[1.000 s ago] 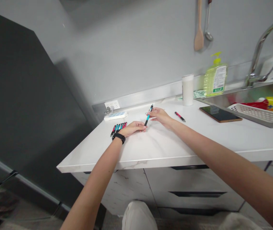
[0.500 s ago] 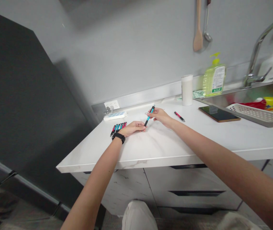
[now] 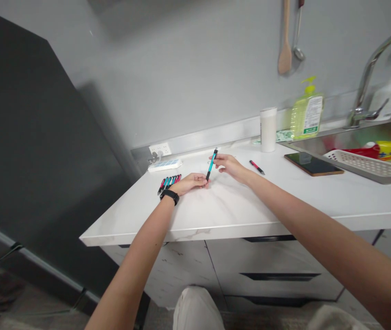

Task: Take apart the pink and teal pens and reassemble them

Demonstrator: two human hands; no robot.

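Because the blue pen (image 3: 211,165) is thin and looks like plastic, it should feel very light and stiff, and it would not bend or squash with a soft squeeze. It is up between the two hands, tilted, with its dark bottom end by the left hand and its top end by the right hand. The left hand (image 3: 191,183) pinches the dark bottom part with its thumb and fingers. That dark part may be a bit rubbery, so it seems a good spot to hold. The smooth blue middle could slip or roll more, so two or three fingers around it would be best. The top end might move if someone pushes hard on it, so a hold on the side seems safer. The right hand (image 3: 230,167) has bent, loose fingers by the upper part, but I cannot tell if they press on it. Just left of the left hand, a row of pens (image 3: 169,182) lies side by side on the desk (image 3: 230,211), pink and blue ones. A red pen (image 3: 256,167) lies alone, to the right of the right hand. Farther right from that hand is a flat phone (image 3: 313,163), and past the hand, near the wall, stands a white tub (image 3: 268,130).
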